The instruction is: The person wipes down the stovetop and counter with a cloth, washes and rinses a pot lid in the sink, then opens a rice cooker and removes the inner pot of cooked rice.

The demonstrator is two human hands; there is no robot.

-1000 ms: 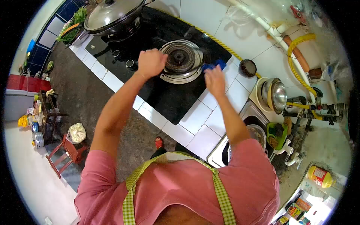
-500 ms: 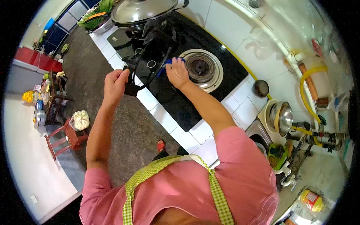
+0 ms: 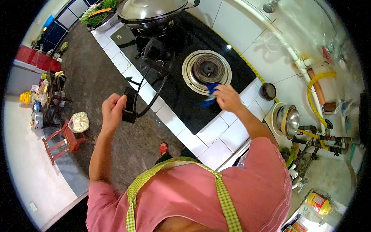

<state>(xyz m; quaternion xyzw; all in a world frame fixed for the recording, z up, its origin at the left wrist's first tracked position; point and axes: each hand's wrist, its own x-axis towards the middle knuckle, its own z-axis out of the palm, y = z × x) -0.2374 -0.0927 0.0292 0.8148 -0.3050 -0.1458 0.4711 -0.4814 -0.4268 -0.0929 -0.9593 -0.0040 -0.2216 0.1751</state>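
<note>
My left hand [image 3: 113, 113] is closed on one black leg of a round pot stand [image 3: 130, 103], holding it tilted past the counter's front edge, with its ring over the white tiles and stove. In my right hand [image 3: 228, 99] is a blue cloth [image 3: 211, 92], pinched and hanging at the near rim of the exposed gas burner [image 3: 208, 69]. That burner is set in the black glass cooktop [image 3: 185, 106], within a wide metal drip ring.
A lidded wok [image 3: 152, 15] stands on the far burner. Beyond it is a pan [image 3: 108, 24] with green vegetables. A dark round pot [image 3: 268, 91] and stacked metal bowls [image 3: 290, 121] sit right. A red chair [image 3: 65, 141] is on the floor at left.
My left hand has drawn the pot stand down and away from the cooktop. My right hand has moved with the cloth from the burner's left side to its near right rim.
</note>
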